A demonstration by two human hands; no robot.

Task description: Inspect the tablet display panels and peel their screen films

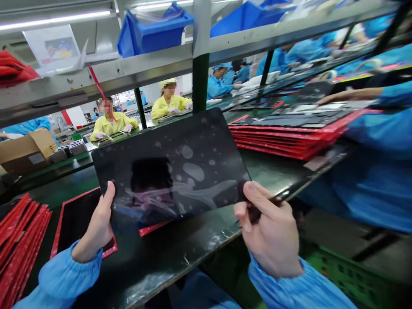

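Screen panel (193, 150) is held up, tilted, above the near part of the bench (193, 244), and the step seems to be looking over its face: the left hand (98, 221) grasps its left edge, thumb in front and other fingers hidden, while the right hand (270, 231) pinches its lower right corner. The next move probably calls for an even two-handed hold that spares the glossy face. Thin, flat and dark, it wears what looks like bubbled, creased clear film; crinkly red sleeves (27, 242) are stacked at near left.
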